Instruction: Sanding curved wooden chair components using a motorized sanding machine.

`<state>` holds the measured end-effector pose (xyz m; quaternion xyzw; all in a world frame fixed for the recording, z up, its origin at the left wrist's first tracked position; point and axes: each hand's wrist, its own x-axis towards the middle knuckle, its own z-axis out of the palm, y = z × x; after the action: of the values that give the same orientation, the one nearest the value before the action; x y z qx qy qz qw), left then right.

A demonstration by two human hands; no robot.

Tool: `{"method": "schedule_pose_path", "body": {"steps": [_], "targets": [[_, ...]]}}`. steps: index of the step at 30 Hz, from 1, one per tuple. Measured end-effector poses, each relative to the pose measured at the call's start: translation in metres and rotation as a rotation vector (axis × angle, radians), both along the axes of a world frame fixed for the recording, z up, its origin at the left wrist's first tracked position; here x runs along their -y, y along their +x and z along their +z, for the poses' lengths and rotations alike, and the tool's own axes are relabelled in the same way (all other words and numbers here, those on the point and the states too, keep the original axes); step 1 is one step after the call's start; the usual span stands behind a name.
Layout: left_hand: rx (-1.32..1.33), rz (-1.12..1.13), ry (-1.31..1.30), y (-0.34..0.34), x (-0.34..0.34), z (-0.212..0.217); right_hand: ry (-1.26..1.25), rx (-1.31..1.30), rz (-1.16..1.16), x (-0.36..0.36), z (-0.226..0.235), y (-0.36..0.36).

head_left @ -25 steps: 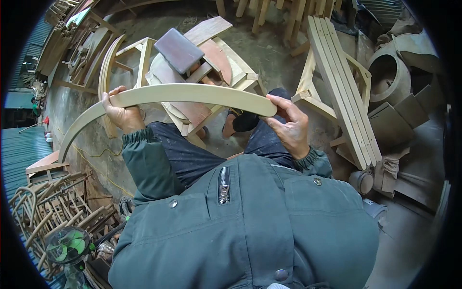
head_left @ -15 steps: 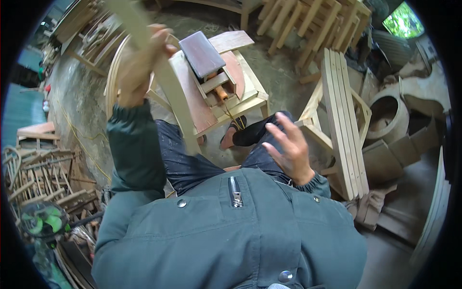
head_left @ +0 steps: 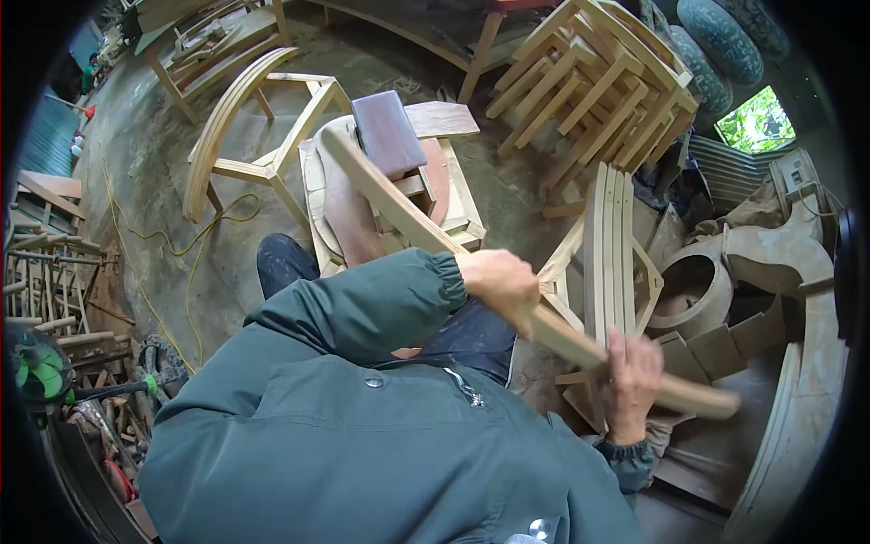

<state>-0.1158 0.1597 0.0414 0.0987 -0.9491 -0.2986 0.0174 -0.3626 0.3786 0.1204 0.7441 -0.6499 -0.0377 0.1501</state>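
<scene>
A long, slightly curved wooden slat (head_left: pixel 408 207) runs slantwise before me, from the far left down to the near right. My left hand (head_left: pixel 501 283) is wrapped around its middle. Farther along, toward the near right end, my right hand (head_left: pixel 629 385) lies across the slat with its fingers closed against it, a little blurred. Behind the slat's far end, a machine with a flat grey-purple top (head_left: pixel 388 134) sits in a wooden cradle on a low wooden stand (head_left: pixel 467 213). The slat and my left arm hide part of that stand.
A curved wooden frame (head_left: pixel 237 122) stands at the left beside a yellow cord (head_left: pixel 198 281). Several frames (head_left: pixel 598 82) are stacked at the far right. Nearer on the right are slats lying side by side (head_left: pixel 609 245) and a round, dusty housing (head_left: pixel 693 290). A green fan (head_left: pixel 41 367) is at far left.
My left hand has swung the slat from upright at the left to a slant across my front. My right hand, free before, has come down and right onto the slat.
</scene>
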Motion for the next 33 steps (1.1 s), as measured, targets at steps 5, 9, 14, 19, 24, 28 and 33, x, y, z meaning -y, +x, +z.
{"method": "schedule_pose_path", "body": {"steps": [5, 9, 14, 19, 24, 28, 33], "targets": [[-0.016, 0.176, -0.014, 0.005, 0.003, -0.001, 0.15, 0.369, -0.034, -0.033, -0.093, -0.02], [-0.168, 0.828, -0.631, 0.068, 0.06, -0.031, 0.164, 0.65, -0.115, -0.046, -0.13, 0.011], [0.221, 1.148, -0.288, 0.125, 0.113, -0.071, 0.236, 0.738, -0.203, -0.047, -0.141, 0.025], [0.219, 1.165, -0.37, 0.132, 0.125, -0.102, 0.348, 0.78, -0.162, -0.043, -0.14, 0.034], [0.153, 1.184, -0.326, 0.138, 0.147, -0.106, 0.331, 0.8, -0.137, -0.028, -0.145, 0.043], [0.172, 1.191, -0.35, 0.157, 0.181, -0.113, 0.304, 0.782, -0.012, 0.004, -0.152, 0.045], [0.217, 1.211, -0.46, 0.185, 0.239, -0.119, 0.3, 0.811, 0.051, 0.057, -0.156, 0.059]]}}
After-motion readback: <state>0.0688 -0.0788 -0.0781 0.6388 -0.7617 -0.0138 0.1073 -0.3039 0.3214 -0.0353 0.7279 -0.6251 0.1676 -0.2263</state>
